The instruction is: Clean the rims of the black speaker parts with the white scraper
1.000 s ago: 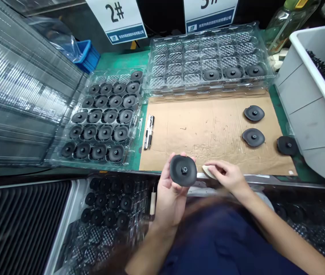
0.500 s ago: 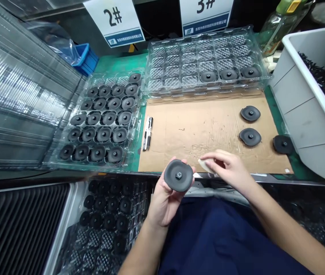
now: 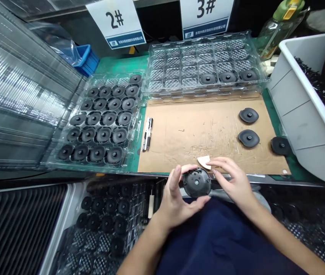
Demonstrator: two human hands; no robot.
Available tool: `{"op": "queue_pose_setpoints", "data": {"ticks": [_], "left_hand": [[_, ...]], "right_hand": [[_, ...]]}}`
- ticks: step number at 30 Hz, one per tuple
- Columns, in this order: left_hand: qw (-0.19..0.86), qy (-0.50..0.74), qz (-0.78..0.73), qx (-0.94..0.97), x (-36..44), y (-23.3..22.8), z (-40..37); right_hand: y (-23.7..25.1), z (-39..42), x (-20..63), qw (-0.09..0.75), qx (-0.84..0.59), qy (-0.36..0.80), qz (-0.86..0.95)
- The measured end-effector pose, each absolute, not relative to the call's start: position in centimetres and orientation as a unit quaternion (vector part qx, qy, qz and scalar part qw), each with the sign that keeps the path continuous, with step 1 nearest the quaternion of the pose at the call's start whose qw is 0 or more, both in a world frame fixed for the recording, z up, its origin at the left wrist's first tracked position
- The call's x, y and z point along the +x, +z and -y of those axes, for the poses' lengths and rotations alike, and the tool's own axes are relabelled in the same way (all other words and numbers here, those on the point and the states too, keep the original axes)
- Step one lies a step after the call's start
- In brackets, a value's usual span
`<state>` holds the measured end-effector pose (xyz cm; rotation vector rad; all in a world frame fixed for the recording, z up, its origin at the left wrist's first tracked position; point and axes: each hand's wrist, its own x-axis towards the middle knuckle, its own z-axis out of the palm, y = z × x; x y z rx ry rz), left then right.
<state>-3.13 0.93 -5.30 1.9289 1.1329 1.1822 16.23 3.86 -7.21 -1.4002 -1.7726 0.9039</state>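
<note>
Left hand (image 3: 176, 204): fingers bent and spread around a black disc (image 3: 197, 183), closed on its rim, 1 digit along the upper left edge and another under the lower edge.
Right hand (image 3: 235, 185): fingers nearly together, the tips pinching a pale wedge (image 3: 204, 162) by its right side.
Black disc position: above the near edge of the surface (image 3: 139, 152), in front of the dark blue clothing (image 3: 208, 236), the face with small notches and a central boss turned to view.
Pale wedge position: just beside the disc's upper edge; whether the 2 touch, I cannot tell.
Change in the disc: 0.5 s ago its smooth dished face with the nut-like post showed; now it is turned over, and it has shifted to the right.
Change in the left fingers: earlier they lay mostly beneath the disc; now they grip its edge with the palm side in view.
Change in the wedge: it showed narrower and apart from the disc; now its broad face shows, closer in.
Cardboard sheet (image 3: 185, 141): 2 loose discs (image 3: 248, 138) at its right, unmoved; 1 more disc (image 3: 280, 146) by the right edge, near the grey bin (image 3: 294, 114).
Left tray (image 3: 130, 147): discs in rows of 4, plus 1 in the far row.
Back tray (image 3: 176, 91): 3 discs in the near row, right end.
Slim tools (image 3: 150, 131): 2, side by side at the cardboard's left.
</note>
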Motion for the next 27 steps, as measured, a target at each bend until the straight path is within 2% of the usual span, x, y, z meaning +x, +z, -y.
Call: {"op": "queue_pose_setpoints", "data": {"ticks": [6,8,12,15,20,23,27], "left_hand": [[0.337,0.447,-0.429,0.709,-3.1,-4.7,-1.4],[0.367,0.450,-0.438,0.686,-3.1,-4.3,-1.2],[0.461,0.443,-0.470,0.608,-3.1,-3.6,-1.0],[0.515,0.426,-0.472,0.575,-3.2,-3.2,-1.1],[0.587,0.345,-0.502,0.533,-3.6,-3.2,-1.7],[0.571,0.303,-0.530,0.549,-4.0,-3.5,-2.9],[0.490,0.300,-0.543,0.612,-5.1,-3.0,-7.4]], "right_hand": [[-4.5,-2.0,16.5,0.408,-0.546,0.363,0.636],[-3.5,-2.2,16.5,0.425,-0.527,0.412,0.610],[-1.8,-3.5,16.3,0.359,-0.463,0.577,0.569],[-1.3,-4.4,15.7,0.304,-0.417,0.628,0.583],[-3.1,-5.0,14.7,0.342,-0.434,0.723,0.415],[-4.9,-5.5,14.5,0.359,-0.455,0.722,0.378],[-7.4,-6.7,15.8,0.387,-0.506,0.628,0.447]]}}
